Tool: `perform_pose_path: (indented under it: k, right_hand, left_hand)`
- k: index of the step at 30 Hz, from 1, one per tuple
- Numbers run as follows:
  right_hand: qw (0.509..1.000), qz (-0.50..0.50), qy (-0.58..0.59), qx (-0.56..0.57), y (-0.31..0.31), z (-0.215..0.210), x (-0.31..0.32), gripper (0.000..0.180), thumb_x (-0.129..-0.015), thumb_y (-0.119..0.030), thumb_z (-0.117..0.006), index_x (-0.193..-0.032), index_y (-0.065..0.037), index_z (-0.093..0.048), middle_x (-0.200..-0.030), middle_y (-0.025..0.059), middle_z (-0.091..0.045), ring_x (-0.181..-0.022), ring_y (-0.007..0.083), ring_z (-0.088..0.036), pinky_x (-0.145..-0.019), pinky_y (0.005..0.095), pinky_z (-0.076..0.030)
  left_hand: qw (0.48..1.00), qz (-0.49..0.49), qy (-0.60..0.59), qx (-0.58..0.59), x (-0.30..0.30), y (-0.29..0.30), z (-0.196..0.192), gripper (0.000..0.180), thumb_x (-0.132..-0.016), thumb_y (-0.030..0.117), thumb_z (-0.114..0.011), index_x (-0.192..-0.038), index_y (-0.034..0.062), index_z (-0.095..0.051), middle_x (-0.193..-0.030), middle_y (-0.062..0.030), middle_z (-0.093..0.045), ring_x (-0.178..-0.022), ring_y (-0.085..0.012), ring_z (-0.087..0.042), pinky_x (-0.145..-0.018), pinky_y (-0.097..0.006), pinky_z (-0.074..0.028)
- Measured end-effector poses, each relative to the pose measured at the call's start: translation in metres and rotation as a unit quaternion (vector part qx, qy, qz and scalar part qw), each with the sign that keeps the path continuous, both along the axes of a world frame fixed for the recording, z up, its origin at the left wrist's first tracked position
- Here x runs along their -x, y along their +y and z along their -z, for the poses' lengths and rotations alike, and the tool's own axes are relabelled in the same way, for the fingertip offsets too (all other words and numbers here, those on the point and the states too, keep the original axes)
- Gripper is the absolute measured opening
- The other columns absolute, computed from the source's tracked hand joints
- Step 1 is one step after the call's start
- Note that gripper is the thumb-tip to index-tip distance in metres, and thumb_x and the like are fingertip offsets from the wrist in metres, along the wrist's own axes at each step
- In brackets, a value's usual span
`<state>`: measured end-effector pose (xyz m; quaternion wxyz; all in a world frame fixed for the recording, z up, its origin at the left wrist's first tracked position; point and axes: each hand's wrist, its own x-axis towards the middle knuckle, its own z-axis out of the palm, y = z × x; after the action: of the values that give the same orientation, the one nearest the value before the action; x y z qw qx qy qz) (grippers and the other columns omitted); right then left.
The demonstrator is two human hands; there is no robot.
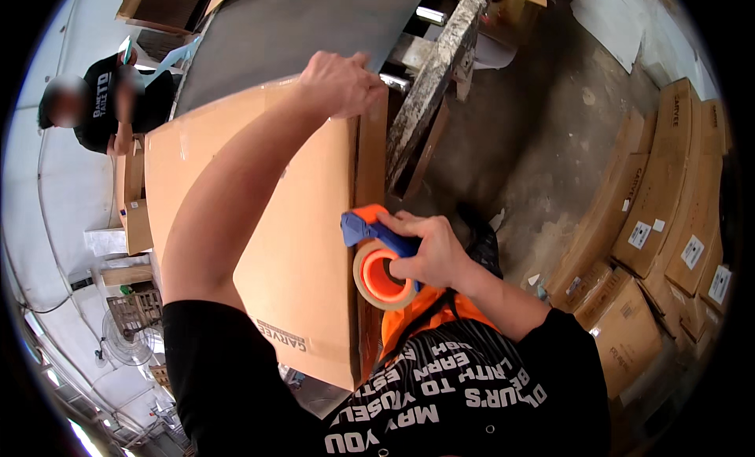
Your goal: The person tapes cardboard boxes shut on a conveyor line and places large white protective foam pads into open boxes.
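While the fingers of the right hand (434,251) close firmly around a blue-and-orange plastic tape dispenser (387,235), a tan ring-shaped roll of tape (363,288) hangs beneath its blue arm. The dispenser is at the right-hand edge of a large, light-brown cardboard box (275,205); whether they touch, I cannot tell. The left hand (342,83) reaches across to the box's far right corner, its fingers bent and slightly blurred, and how tightly they hold is unclear. Past the far edge a smooth, dark-grey flat belt (307,32) extends away, with a worn, white-flecked straight beam (432,83) along its right side. Stained grey concrete floor (535,134) gives room between that beam and the brown cardboard boxes (664,182) stacked at right.

One dispenser, one roll and one large box lie close to the hands; at least five boxes make up the stack, overlapping too much for an exact count. One co-worker in a black shirt (118,103) is at upper left, and one round wire-caged fan (130,339) stands lower down. Bright orange cloth (464,309) lies creased at the wearer's waist.
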<state>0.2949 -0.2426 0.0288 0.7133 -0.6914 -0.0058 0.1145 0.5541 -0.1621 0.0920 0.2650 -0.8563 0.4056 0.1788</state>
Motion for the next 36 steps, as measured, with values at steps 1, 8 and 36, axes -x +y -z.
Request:
perform_pose_path:
  k: [1, 8, 36]
  right_hand:
    - [1.0, 0.001, 0.029, -0.002, 0.005, 0.003, 0.007, 0.072, -0.062, -0.021, -0.072, -0.129, 0.004, -0.061, -0.084, 0.0192, -0.059, -0.073, 0.0281, -0.065, -0.073, 0.0311, -0.052]
    - [1.0, -0.019, 0.001, 0.025, 0.066, 0.002, 0.125, 0.072, -0.061, -0.019, -0.072, -0.129, 0.005, -0.062, -0.087, 0.0197, -0.061, -0.075, 0.0265, -0.068, -0.077, 0.0289, -0.052]
    - [0.955, -0.211, -0.011, 0.21, 0.329, 0.098, 0.392, 0.051, -0.07, -0.035, -0.071, -0.118, -0.017, -0.072, -0.106, 0.018, -0.071, -0.098, 0.0351, -0.069, -0.086, 0.0444, -0.056]
  left_hand:
    - [0.999, 0.004, -0.024, 0.026, 0.009, 0.007, 0.002, 0.039, -0.102, 0.046, -0.041, -0.121, 0.0315, -0.072, -0.154, 0.0055, -0.045, -0.136, -0.021, -0.048, -0.102, -0.049, -0.047]
    - [0.964, 0.261, -0.001, -0.044, 0.123, 0.084, 0.0, 0.038, -0.103, 0.039, -0.04, -0.111, 0.0272, -0.075, -0.152, 0.0131, -0.047, -0.153, -0.0268, -0.02, -0.127, -0.049, -0.002]
    - [0.969, 0.185, 0.085, 0.139, 0.496, 0.307, 0.015, 0.076, -0.064, 0.034, -0.083, -0.132, 0.0117, -0.057, -0.16, -0.0102, -0.031, -0.15, -0.0408, -0.02, -0.125, -0.051, -0.016]
